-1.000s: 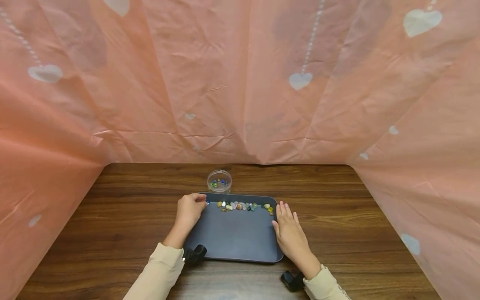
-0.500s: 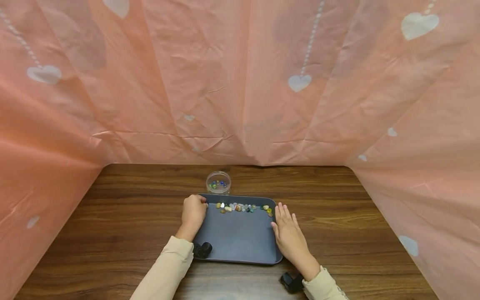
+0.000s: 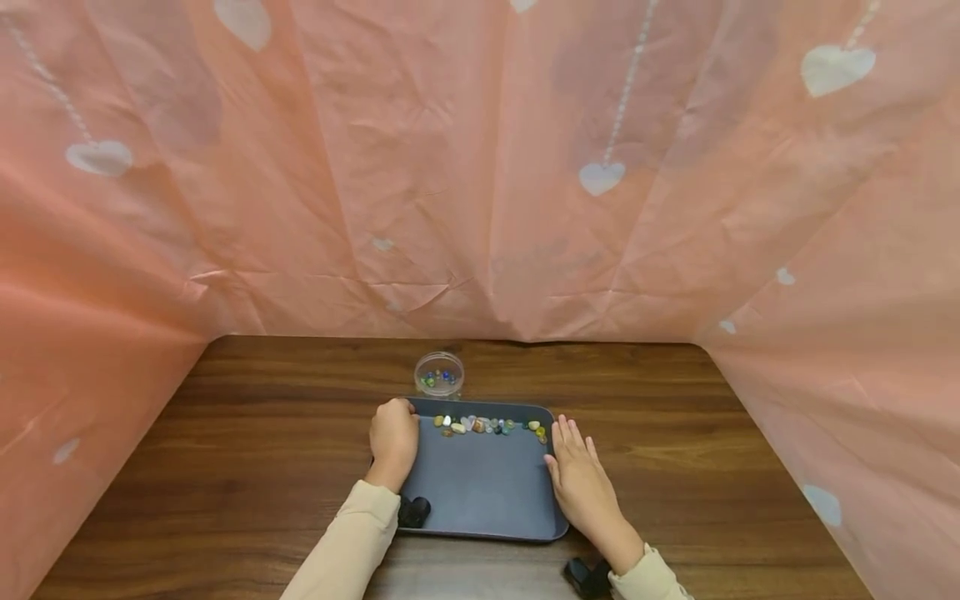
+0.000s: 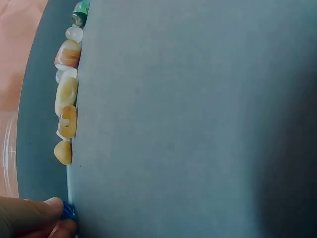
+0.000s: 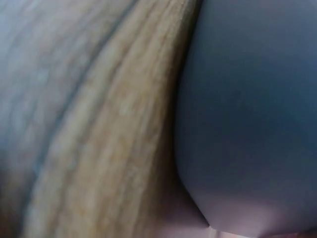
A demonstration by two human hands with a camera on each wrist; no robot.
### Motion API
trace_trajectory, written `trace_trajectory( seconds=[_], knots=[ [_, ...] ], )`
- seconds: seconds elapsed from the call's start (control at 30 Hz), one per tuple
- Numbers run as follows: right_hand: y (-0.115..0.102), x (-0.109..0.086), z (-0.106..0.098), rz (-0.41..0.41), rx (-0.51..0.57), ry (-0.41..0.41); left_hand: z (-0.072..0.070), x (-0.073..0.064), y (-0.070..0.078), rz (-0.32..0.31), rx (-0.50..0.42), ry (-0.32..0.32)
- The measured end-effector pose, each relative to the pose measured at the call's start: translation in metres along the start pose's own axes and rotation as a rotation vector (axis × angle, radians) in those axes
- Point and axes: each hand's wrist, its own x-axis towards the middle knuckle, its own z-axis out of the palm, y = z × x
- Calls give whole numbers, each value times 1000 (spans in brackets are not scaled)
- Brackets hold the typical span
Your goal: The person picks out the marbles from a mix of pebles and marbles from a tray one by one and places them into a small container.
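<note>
A dark grey tray (image 3: 480, 487) lies on the table, with a row of small polished stones (image 3: 477, 425) along its far wall. At the tray's far left corner is my left hand (image 3: 395, 435), fingers curled. The left wrist view shows its thumb and finger pinching a blue marble (image 4: 68, 211) by the tray wall, just beyond a yellow stone (image 4: 63, 152). The head view hides that marble behind the hand. My right hand (image 3: 587, 487) rests with straight fingers along the tray's right rim. The right wrist view catches only a blurred tray side.
A clear round container (image 3: 439, 374) holding several blue and green marbles stands just behind the tray's far left part. Wood-grain table (image 3: 247, 450) surrounds the tray. Pink cloth (image 3: 480, 192) with white hearts encloses the back and both sides.
My left hand has shifted slightly right and turned over at the tray corner, covering the blue marble seen there earlier. The right hand stays on the rim. The head view has tilted slightly.
</note>
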Motion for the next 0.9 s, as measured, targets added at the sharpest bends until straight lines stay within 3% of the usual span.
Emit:
trace_trajectory(
  seconds=[0.23, 0.4, 0.47, 0.63, 0.7, 0.77, 0.9],
  knots=[
    [2, 0, 6, 0, 13, 4, -2, -3, -5, -33, -66, -3],
    [2, 0, 12, -14, 10, 0, -11, -7, -14, -71, -209, -7],
    [2, -1, 12, -11, 10, 6, -15, -6, -18, -111, -335, -40],
    [2, -1, 12, -6, 5, 24, -25, 1, -21, -294, -830, -176],
    [3, 0, 12, -7, 1, 30, -28, 5, -20, -354, -981, -220],
    [3, 2, 11, -9, -1, 37, -30, 11, -18, -376, -1070, -256],
    [2, 7, 10, -11, 3, 49, -35, 26, -9, -380, -1157, -291]
  ],
)
